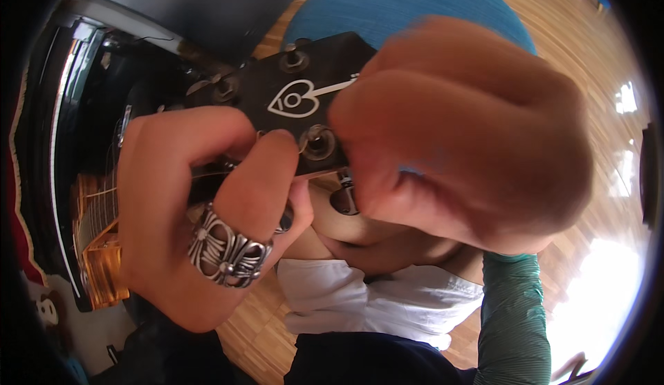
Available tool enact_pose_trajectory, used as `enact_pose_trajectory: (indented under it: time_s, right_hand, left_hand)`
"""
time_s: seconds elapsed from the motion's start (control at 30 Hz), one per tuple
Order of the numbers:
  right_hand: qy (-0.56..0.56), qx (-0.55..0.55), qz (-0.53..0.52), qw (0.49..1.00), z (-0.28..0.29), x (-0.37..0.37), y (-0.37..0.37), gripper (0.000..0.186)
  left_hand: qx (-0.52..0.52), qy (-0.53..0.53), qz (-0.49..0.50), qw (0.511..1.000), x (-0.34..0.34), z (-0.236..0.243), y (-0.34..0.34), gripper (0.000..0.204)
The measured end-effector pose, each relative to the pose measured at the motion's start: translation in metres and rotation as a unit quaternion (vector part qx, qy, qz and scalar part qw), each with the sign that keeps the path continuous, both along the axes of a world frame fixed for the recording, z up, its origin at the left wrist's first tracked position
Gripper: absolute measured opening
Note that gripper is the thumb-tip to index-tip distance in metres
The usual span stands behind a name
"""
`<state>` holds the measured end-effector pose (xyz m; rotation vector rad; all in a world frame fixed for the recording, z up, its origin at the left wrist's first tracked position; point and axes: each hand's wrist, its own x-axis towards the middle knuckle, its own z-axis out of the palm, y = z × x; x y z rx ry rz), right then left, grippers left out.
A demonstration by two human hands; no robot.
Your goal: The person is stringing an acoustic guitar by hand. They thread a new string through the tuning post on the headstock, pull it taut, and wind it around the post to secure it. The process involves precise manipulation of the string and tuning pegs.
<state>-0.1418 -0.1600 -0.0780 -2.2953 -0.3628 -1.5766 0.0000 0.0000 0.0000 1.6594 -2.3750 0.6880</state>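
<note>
A black guitar headstock (304, 84) with a white heart-and-key design lies across the middle, its metal tuning posts (318, 141) standing up. My left hand (173, 198), with a wide silver ring (228, 250) on it, is closed at the headstock's near-left side. Its thumb and finger pinch together by a post, where a thin string (204, 175) runs in; the exact grip is partly hidden. Over the right end of the headstock my right hand (470, 129) is curled and blurred, its back hiding the fingers and whatever they hold. Below it shows a metal tuner button (344, 202).
A large blue round surface (408, 4) sits behind the headstock on a wooden floor (577, 101). Dark panels and a glossy black case-like object (66, 129) stand left, beside amber wood with strings (104, 267). White shorts (387, 302) and a green sleeve (515, 316) are below.
</note>
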Motion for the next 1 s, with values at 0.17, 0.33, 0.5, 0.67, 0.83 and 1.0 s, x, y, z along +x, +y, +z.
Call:
enact_pose_trajectory:
  time_s: [0.17,0.33,0.5,0.67,0.83,1.0]
  right_hand:
    - [0.017,0.024,-0.018,0.999,-0.006,0.001,0.004,0.006]
    - [0.03,0.033,-0.038,0.998,-0.009,-0.005,0.007,0.006]
    - [0.03,0.037,-0.04,0.998,-0.008,-0.001,0.011,0.006]
    - [0.035,0.042,-0.047,0.997,-0.011,-0.001,0.012,0.006]
    - [0.036,0.047,-0.05,0.997,-0.011,-0.001,0.013,0.007]
    - [0.036,0.055,-0.05,0.997,-0.016,0.001,0.013,0.007]
  left_hand:
    - [-0.008,0.048,0.027,0.998,-0.001,-0.012,0.001,0.053]
    - [-0.009,0.068,-0.014,0.998,0.006,-0.017,0.0,0.058]
    - [-0.032,0.078,-0.03,0.996,0.01,-0.012,0.002,0.055]
    - [-0.031,0.099,-0.041,0.994,0.012,-0.018,0.0,0.05]
    - [-0.003,0.073,-0.054,0.996,0.016,-0.008,0.001,0.049]
    - [-0.017,0.101,-0.026,0.994,0.01,-0.01,0.004,0.049]
